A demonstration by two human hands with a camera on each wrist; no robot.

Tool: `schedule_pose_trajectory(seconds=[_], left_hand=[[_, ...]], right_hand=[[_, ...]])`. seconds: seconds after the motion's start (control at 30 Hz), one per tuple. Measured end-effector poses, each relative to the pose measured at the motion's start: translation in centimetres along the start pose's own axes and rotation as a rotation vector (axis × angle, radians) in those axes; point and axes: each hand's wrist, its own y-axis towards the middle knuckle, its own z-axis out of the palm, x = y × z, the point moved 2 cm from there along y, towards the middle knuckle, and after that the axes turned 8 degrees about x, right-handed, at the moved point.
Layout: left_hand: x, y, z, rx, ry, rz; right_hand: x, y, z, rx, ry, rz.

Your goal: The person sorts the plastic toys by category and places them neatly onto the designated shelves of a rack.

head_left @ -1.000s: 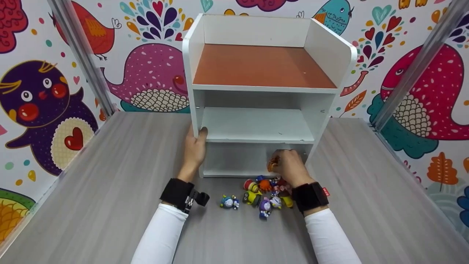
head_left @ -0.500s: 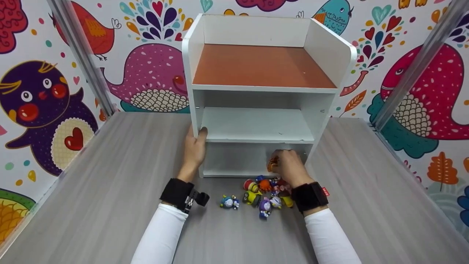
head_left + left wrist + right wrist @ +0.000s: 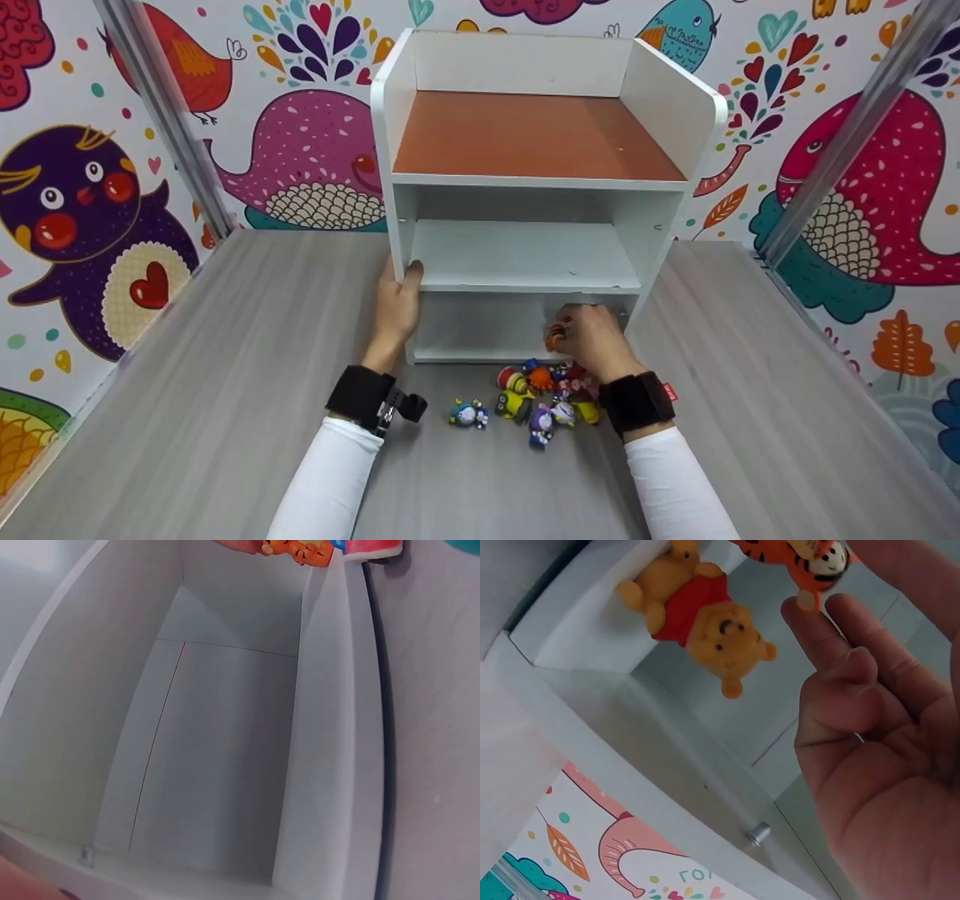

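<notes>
My left hand point(image 3: 395, 307) grips the left side panel of a white shelf unit point(image 3: 525, 288), thumb along its front edge. Inside the right end of the bottom compartment point(image 3: 480, 324), my right hand point(image 3: 598, 343) holds an orange toy tiger point(image 3: 555, 337) by its fingers. Black stripes and a pale muzzle show on the toy tiger point(image 3: 821, 562) in the right wrist view. Beside it on the same shelf stands a yellow toy bear point(image 3: 705, 624) in a red shirt, which the hand hides in the head view.
In front of the unit lies a heap of small toy figures, among them a purple one point(image 3: 541, 426) and a yellow-green one point(image 3: 513, 406). A blue-and-white figure point(image 3: 469, 414) lies apart to their left. Patterned walls point(image 3: 307, 157) enclose the grey tabletop point(image 3: 247, 420).
The toy tiger has turned slightly in the right hand's fingers at the bottom shelf. The left hand keeps its place on the side panel.
</notes>
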Motion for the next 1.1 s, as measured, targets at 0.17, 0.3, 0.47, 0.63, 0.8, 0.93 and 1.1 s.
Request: schedule_pose_trajectory(seconds=[0.17,0.3,0.47,0.63,0.8,0.93,1.1], left_hand=[[0.0,0.0,0.0,-0.004,0.004,0.016],[0.1,0.0,-0.1,-0.007,0.010,0.014],[0.0,0.1,-0.2,-0.015,0.015,0.017],[0.1,-0.1,-0.2,-0.012,0.004,0.016],[0.1,-0.1,-0.1,-0.012,0.005,0.027],[0.3,-0.1,-0.1,-0.016,-0.003,0.024],[0.2,-0.1,-0.1,0.000,-0.021,0.021]], right_hand=[[0.4,-0.7,-1.3,0.038,-0.006,-0.001],[0.8,-1.4,-2.5,0.070,-0.046,-0.068],[1.1,-2.3,-3.3,0.166,-0.061,-0.134],[1.0,-2.6,-3.1,0.266,-0.085,-0.152],[0.7,-2.5,-2.5,0.295,-0.081,-0.168],[0.6,-2.2,-1.5,0.326,-0.084,-0.145],[0.9,-1.8,-0.3,0.314,-0.108,-0.077]])
